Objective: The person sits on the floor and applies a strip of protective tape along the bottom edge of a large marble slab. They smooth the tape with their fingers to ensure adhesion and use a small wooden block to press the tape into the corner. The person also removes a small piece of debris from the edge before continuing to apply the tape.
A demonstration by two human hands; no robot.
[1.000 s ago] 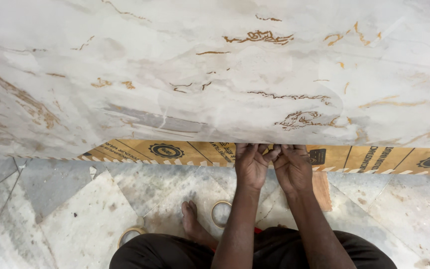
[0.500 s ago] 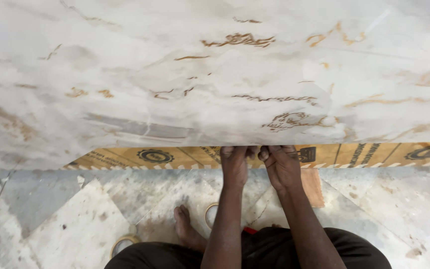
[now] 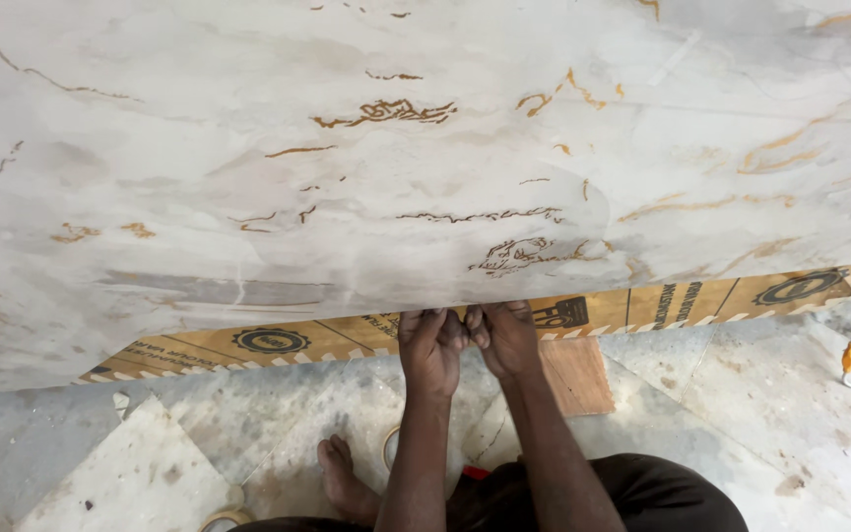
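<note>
Here, left hand (image 3: pixel 431 343) and right hand (image 3: pixel 506 335) side by side at the near edge of the marble-patterned sheet (image 3: pixel 416 148) — fingers curled, pinching that edge — above the yellow printed board (image 3: pixel 278 341).

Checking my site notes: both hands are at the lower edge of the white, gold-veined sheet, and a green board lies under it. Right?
Not quite. The head view shows the board is brown, not green. Both the left hand and right hand are at the sheet edge.
</note>
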